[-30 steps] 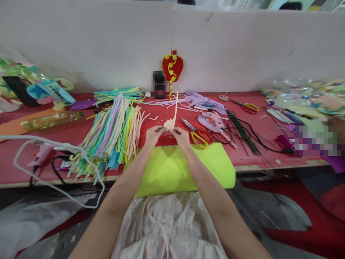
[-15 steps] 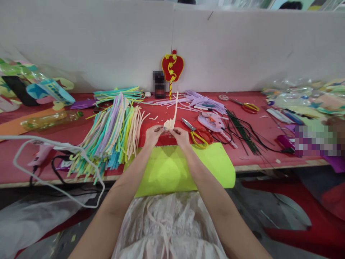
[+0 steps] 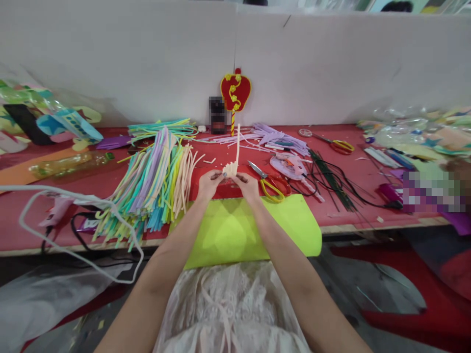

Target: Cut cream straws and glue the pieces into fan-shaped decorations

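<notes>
Both of my hands are together above the front middle of the red table. A cream pipe cleaner (image 3: 230, 169), bent into tight zigzag folds, is pinched between them, and its straight free end sticks upward. My left hand (image 3: 210, 184) grips the folded part from the left with closed fingers. From the right, my right hand (image 3: 246, 185) pinches the same piece near the base of the upright end. A yellow-green sheet (image 3: 228, 235) lies under my forearms at the table edge. Yellow-and-red-handled scissors (image 3: 271, 189) lie just right of my right hand.
Left of my hands lies a big bundle of pastel pipe cleaners (image 3: 147, 181). Purple pipe cleaners (image 3: 279, 137) lie behind. A pink glue gun (image 3: 294, 166) with a black cord and dark green stems (image 3: 331, 181) are at right. A red apple-shaped decoration (image 3: 235, 92) stands at the wall.
The upright end of the cream pipe cleaner has tipped slightly left and stands straighter. My hands have barely moved and still hold it.
</notes>
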Motion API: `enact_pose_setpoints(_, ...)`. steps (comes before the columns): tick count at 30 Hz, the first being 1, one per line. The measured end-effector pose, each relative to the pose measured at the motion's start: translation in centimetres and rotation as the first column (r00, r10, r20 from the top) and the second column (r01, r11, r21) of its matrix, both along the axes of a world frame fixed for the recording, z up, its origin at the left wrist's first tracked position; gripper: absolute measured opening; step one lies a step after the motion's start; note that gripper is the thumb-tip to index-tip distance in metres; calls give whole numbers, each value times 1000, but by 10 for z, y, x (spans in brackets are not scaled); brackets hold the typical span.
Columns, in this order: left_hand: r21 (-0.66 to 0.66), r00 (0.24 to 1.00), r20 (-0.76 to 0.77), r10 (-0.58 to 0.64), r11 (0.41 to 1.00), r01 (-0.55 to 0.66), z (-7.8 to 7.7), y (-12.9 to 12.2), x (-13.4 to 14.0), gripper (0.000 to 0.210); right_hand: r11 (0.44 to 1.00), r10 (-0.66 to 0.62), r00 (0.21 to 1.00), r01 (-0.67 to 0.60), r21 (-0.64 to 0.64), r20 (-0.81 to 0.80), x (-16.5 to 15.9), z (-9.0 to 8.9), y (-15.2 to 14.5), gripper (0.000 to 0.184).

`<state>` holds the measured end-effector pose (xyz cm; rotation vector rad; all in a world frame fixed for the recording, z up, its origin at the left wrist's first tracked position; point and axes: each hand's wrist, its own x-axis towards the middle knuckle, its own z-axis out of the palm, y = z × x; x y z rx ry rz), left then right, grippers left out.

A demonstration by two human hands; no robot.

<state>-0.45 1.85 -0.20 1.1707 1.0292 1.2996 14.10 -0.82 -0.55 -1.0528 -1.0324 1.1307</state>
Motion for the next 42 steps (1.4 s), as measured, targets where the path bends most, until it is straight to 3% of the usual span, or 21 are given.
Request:
enact_pose_setpoints(14,3,999,16,-36,999,36,-6,3,0,32,999,-50,998,50,-3,-25,1,-3,3,34)
enact_pose_setpoints(25,4,999,27,-35,999,35,-1,0,1,30,999,-35,999,34,-27,-7,0,3,0,38)
enact_pose_setpoints(30,2,998,46,-43,999,43,-1,0,2,33,999,15,998,-17,32,59,1,4,-2,38)
enact_pose_setpoints(42,-41,996,53,-77,996,79,4,-3,3,36,993,-71,967,44,112,246,4,-3,1,37)
